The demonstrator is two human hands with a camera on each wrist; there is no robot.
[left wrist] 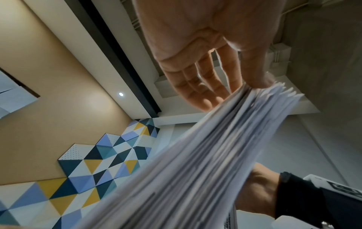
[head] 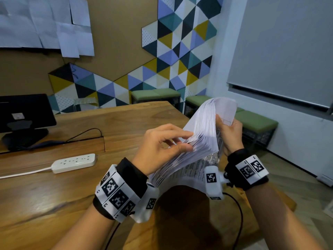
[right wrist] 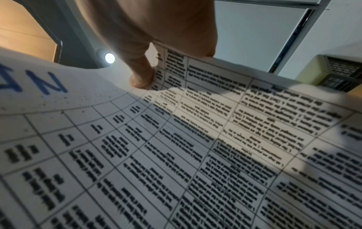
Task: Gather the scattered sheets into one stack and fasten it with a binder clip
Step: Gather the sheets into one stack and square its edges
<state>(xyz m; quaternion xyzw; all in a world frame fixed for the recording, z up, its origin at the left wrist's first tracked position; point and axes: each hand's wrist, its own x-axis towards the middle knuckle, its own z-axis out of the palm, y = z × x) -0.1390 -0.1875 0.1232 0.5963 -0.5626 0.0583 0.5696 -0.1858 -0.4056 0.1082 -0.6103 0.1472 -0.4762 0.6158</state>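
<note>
A: How should this squaring-up go?

B: Keep the stack (head: 201,141) loose and tap its edges level (no clip in sight).

A: The hands?

B: Left hand (head: 162,147) pinches the fanned edge with thumb and fingers. Beyond it, the right hand (head: 229,132) curls around the bent far side, thumb on top.

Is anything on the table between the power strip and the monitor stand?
In the head view, bare table between power strip and monitor stand, crossed only by a recessed slot and dark cable.
</note>
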